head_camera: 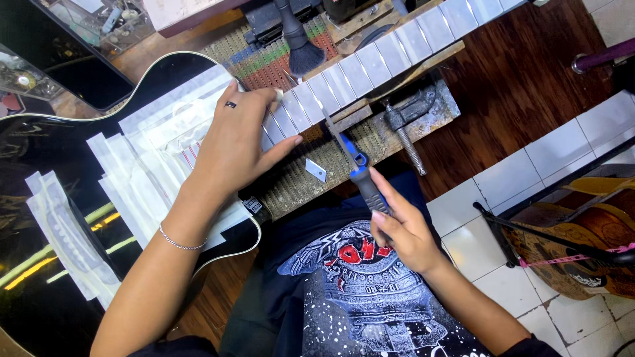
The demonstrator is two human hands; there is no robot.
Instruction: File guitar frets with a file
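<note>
Workbench [423,125]: right hand [403,228] clasps file [357,168]; left hand [235,142] presses taped neck [370,63].

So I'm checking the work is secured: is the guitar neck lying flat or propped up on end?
Lying flat. The taped guitar neck runs across the bench; the left hand presses it and the right hand holds a file.

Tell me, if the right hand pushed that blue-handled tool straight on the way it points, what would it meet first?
Likely the taped guitar neck: the right hand aims the tool up at it, beside the left hand.
</note>
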